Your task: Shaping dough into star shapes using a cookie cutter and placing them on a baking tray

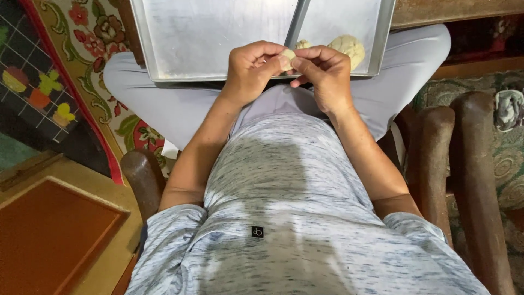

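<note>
My left hand [251, 71] and my right hand [325, 74] meet over my lap, both pinching one small pale piece of dough [287, 57] between the fingertips. Just beyond them rests a metal baking tray [207, 38] across my knees. A bigger lump of dough [349, 49] lies in the tray's near right corner, and a small bit of dough [303, 43] shows behind my right fingers.
A second metal tray [355, 16] overlaps the first at the right. Dark wooden chair arms [475, 180] rise on my right and a wooden post [143, 177] on my left. A patterned rug [93, 49] and an orange-brown board [54, 235] lie to the left.
</note>
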